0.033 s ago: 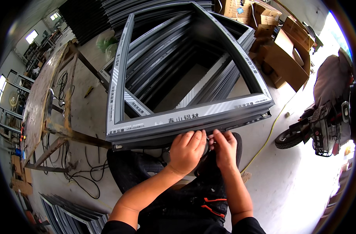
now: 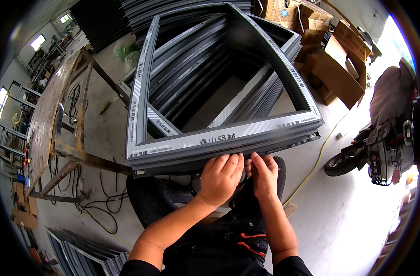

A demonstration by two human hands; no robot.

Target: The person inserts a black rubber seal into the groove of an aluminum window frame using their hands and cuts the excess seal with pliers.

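Observation:
A dark grey metal window frame (image 2: 210, 138), taped with printed white and grey protective film, lies crosswise on a stack of similar frames (image 2: 253, 99). Its near edge reaches over my lap. My left hand (image 2: 220, 181) is closed at the middle of that edge, with bent fingers pressed together against its outer side. Just to the right, my right hand (image 2: 265, 177) is closed in a pinch at the same edge, thumb and forefinger close together. Whatever lies between those fingertips is too small or hidden to make out.
A worn workbench (image 2: 51, 108) stands at left, with black cables (image 2: 108, 207) on the floor. More frames (image 2: 83, 253) lie at lower left. Cardboard boxes (image 2: 336, 71) are piled at far right, above a parked scooter (image 2: 385, 142). A yellow cord (image 2: 318, 161) runs along the floor.

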